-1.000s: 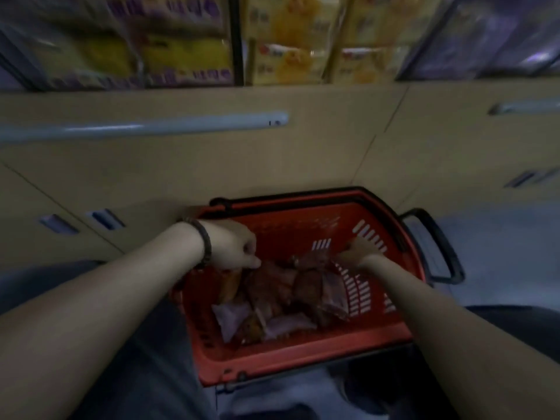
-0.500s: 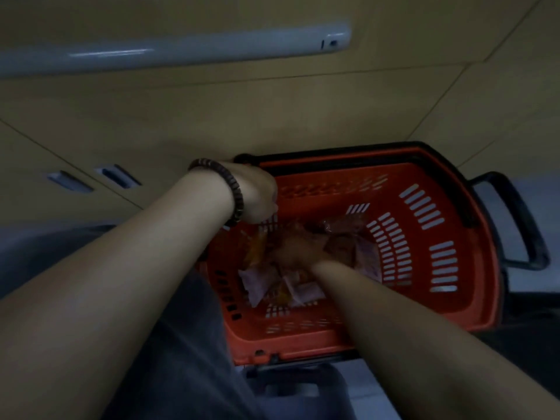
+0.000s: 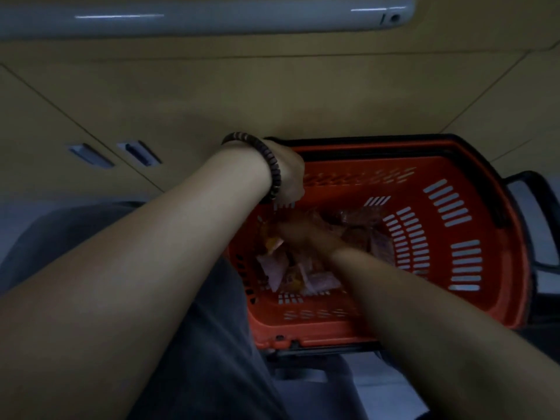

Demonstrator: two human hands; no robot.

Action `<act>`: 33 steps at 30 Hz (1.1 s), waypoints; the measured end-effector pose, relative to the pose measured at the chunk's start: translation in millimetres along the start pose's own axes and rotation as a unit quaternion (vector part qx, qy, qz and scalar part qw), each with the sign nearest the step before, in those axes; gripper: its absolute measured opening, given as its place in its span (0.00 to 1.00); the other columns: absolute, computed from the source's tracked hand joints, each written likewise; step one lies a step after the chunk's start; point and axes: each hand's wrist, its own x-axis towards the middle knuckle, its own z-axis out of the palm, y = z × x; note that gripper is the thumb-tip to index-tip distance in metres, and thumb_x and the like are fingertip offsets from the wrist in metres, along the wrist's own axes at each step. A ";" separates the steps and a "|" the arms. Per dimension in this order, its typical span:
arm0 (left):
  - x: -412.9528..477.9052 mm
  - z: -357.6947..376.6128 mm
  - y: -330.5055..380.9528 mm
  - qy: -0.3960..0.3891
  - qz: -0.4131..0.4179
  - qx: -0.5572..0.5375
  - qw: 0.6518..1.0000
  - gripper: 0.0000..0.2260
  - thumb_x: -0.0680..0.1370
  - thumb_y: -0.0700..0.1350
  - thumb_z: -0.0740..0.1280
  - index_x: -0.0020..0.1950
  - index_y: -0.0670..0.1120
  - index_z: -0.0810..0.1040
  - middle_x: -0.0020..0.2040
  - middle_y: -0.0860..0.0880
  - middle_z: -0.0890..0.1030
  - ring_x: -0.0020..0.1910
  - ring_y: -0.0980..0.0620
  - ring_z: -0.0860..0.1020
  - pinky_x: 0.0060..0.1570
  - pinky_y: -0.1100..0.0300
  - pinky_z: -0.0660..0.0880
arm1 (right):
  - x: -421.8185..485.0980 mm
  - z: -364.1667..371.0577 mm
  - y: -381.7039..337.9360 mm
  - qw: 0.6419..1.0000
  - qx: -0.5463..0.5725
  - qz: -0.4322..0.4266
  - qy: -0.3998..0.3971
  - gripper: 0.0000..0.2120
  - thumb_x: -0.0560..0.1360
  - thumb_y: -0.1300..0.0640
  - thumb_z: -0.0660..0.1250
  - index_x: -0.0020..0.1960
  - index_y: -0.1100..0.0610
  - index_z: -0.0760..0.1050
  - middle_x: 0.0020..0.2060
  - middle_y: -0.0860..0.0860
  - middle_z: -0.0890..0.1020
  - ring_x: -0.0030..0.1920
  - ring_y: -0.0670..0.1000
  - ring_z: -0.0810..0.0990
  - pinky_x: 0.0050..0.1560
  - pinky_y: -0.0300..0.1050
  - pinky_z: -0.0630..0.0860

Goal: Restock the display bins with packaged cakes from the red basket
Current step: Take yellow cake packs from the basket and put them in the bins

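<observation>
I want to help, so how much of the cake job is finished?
Done: cannot tell; no display bins show. In hand: the right hand reaches among the wrapped cake packets in the red plastic basket, grip too blurred; the left hand, with dark bead bracelet, is at its wall. Left: several packets wait.

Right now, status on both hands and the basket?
Left hand at red basket rim, grip hidden. Right hand among packaged cakes, blurred. Bins out of view.
</observation>
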 end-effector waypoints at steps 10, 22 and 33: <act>-0.6 8.6 -1.2 -0.021 0.015 0.060 0.998 0.39 0.76 0.66 0.71 0.82 0.49 0.64 0.77 0.48 0.71 0.71 0.46 0.74 0.67 0.51 0.75 | -103.0 -123.5 -45.6 0.954 0.231 -0.112 -0.152 0.16 0.70 0.66 0.66 0.57 0.58 0.79 0.46 0.52 0.85 0.44 0.50 0.84 0.43 0.42 0.78; 3.0 9.7 -6.2 0.033 -0.080 0.039 0.996 0.25 0.74 0.62 0.76 0.56 0.43 0.78 0.47 0.48 0.79 0.46 0.48 0.80 0.48 0.52 0.81 | -66.7 -94.2 25.3 0.980 0.075 -0.024 0.184 0.10 0.78 0.64 0.71 0.42 0.52 0.82 0.34 0.41 0.85 0.34 0.37 0.80 0.43 0.42 0.74; 9.9 4.1 -8.0 0.024 -0.061 0.016 0.998 0.18 0.78 0.58 0.74 0.53 0.45 0.76 0.41 0.50 0.76 0.46 0.46 0.78 0.50 0.51 0.79 | -44.3 -53.3 75.3 0.969 -0.242 0.044 0.023 0.29 0.81 0.47 0.66 0.79 0.58 0.69 0.76 0.60 0.72 0.76 0.59 0.72 0.76 0.50 0.65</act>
